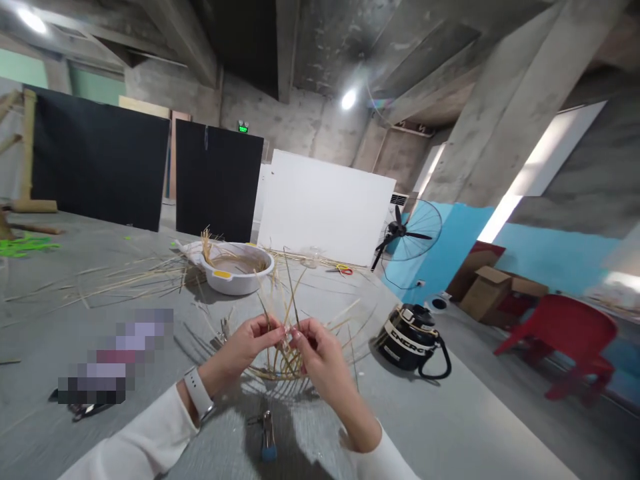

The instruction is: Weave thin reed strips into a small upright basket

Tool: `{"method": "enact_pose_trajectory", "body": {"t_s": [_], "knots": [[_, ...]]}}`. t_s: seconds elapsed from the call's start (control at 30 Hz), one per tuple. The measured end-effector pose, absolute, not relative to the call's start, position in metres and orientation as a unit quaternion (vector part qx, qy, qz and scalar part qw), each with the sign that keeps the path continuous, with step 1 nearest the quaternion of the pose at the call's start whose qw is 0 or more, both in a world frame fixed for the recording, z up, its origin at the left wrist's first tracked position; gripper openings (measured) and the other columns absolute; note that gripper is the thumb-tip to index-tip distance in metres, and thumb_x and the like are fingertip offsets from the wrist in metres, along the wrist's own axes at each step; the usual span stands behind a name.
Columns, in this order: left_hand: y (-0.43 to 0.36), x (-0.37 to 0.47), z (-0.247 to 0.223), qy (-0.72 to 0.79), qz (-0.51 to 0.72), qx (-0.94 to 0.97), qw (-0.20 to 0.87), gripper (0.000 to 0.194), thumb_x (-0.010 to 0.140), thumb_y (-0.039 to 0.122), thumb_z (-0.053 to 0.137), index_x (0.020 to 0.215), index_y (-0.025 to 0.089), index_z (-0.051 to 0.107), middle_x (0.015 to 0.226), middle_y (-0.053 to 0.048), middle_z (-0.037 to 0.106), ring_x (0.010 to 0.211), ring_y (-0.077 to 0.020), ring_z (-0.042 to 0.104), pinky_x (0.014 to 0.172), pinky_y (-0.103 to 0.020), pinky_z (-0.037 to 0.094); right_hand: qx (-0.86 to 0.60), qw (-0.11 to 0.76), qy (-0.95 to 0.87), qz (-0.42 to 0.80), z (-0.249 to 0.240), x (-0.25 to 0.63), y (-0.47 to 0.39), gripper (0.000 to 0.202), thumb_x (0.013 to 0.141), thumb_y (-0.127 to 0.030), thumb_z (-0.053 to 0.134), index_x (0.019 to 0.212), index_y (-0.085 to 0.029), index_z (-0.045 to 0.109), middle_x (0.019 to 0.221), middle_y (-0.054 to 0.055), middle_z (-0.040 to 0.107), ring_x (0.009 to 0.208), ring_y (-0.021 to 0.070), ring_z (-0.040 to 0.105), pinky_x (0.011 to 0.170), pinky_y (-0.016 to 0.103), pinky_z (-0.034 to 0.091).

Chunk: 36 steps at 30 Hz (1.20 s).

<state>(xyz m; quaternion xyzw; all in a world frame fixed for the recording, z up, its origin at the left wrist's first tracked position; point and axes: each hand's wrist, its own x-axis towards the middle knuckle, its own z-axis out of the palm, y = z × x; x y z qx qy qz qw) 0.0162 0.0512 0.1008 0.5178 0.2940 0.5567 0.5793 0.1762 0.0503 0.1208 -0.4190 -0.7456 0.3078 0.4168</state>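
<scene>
Above the grey table, my left hand (pixel 257 340) and my right hand (pixel 317 347) come close together over a loose weave of thin straw-coloured strips (pixel 280 370). Thumb and fingers of my left hand pinch a strip. The right hand also has its fingers closed on a strip, and several long ends stick up between and beyond both hands. The lower part of the weave curves in a ring beneath them, partly hidden by the hands. Just in front lies a metal clip with a blue tip (pixel 269 437).
Behind the weave stands a white basin (pixel 237 283) holding water and strips. Loose strips (pixel 135 273) spread to its left. A black jug (pixel 407 337) with a strap is at right, scissors (pixel 343 269) farther back. A blurred-out item (pixel 117 360) lies left. Beyond the table's right edge is a red chair (pixel 570 333).
</scene>
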Motion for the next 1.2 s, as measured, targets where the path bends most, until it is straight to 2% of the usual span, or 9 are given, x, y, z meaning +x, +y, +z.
{"method": "enact_pose_trajectory", "body": {"t_s": [0.17, 0.4, 0.57, 0.73, 0.97, 1.2], "knots": [[0.049, 0.016, 0.104, 0.301, 0.539, 0.523, 0.587, 0.024, 0.068, 0.035, 0.072, 0.069, 0.016, 0.059, 0.067, 0.002, 0.057, 0.068, -0.0125, 0.051, 0.069, -0.025, 0.038, -0.405, 0.393, -0.772, 0.292, 0.123, 0.177, 0.048, 0.021, 0.087, -0.034, 0.045, 0.076, -0.018, 0.052, 0.063, -0.001, 0.052, 0.048, 0.0090, 0.044, 0.040, 0.019, 0.035], [0.046, 0.032, 0.100, 0.319, 0.631, 0.441, 0.553, 0.024, 0.070, 0.037, 0.070, 0.069, 0.016, 0.057, 0.067, 0.003, 0.057, 0.068, -0.0126, 0.052, 0.071, -0.025, 0.040, -0.426, 0.444, -0.716, 0.329, 0.122, 0.170, 0.047, 0.020, 0.088, -0.036, 0.043, 0.080, -0.019, 0.048, 0.069, 0.000, 0.057, 0.044, 0.0085, 0.046, 0.039, 0.020, 0.040], [0.042, 0.040, 0.100, 0.309, 0.658, 0.384, 0.570, 0.021, 0.071, 0.035, 0.070, 0.073, 0.017, 0.058, 0.066, 0.004, 0.054, 0.067, -0.0112, 0.051, 0.071, -0.024, 0.041, -0.419, 0.450, -0.749, 0.248, 0.122, 0.168, 0.042, 0.019, 0.090, -0.034, 0.042, 0.081, -0.019, 0.049, 0.067, 0.000, 0.056, 0.048, 0.0110, 0.049, 0.046, 0.023, 0.041], [0.045, 0.037, 0.098, 0.307, 0.661, 0.369, 0.577, 0.021, 0.069, 0.033, 0.071, 0.073, 0.016, 0.059, 0.068, 0.003, 0.055, 0.069, -0.0117, 0.052, 0.072, -0.025, 0.041, -0.380, 0.447, -0.793, 0.165, 0.120, 0.169, 0.043, 0.016, 0.089, -0.029, 0.042, 0.088, -0.019, 0.055, 0.074, 0.004, 0.058, 0.062, 0.0153, 0.053, 0.057, 0.026, 0.042], [0.044, 0.034, 0.102, 0.323, 0.665, 0.448, 0.502, 0.022, 0.066, 0.034, 0.073, 0.066, 0.015, 0.061, 0.064, 0.003, 0.059, 0.065, -0.0121, 0.051, 0.069, -0.025, 0.039, -0.409, 0.432, -0.739, 0.315, 0.123, 0.172, 0.049, 0.021, 0.087, -0.038, 0.045, 0.080, -0.019, 0.053, 0.058, -0.003, 0.047, 0.043, 0.0103, 0.045, 0.041, 0.021, 0.038], [0.048, 0.034, 0.097, 0.332, 0.666, 0.464, 0.480, 0.025, 0.064, 0.035, 0.075, 0.071, 0.015, 0.061, 0.066, 0.001, 0.059, 0.068, -0.0146, 0.054, 0.071, -0.028, 0.041, -0.398, 0.412, -0.758, 0.312, 0.128, 0.177, 0.052, 0.019, 0.084, -0.035, 0.048, 0.078, -0.018, 0.055, 0.059, -0.003, 0.046, 0.045, 0.0093, 0.043, 0.038, 0.019, 0.040]]}}
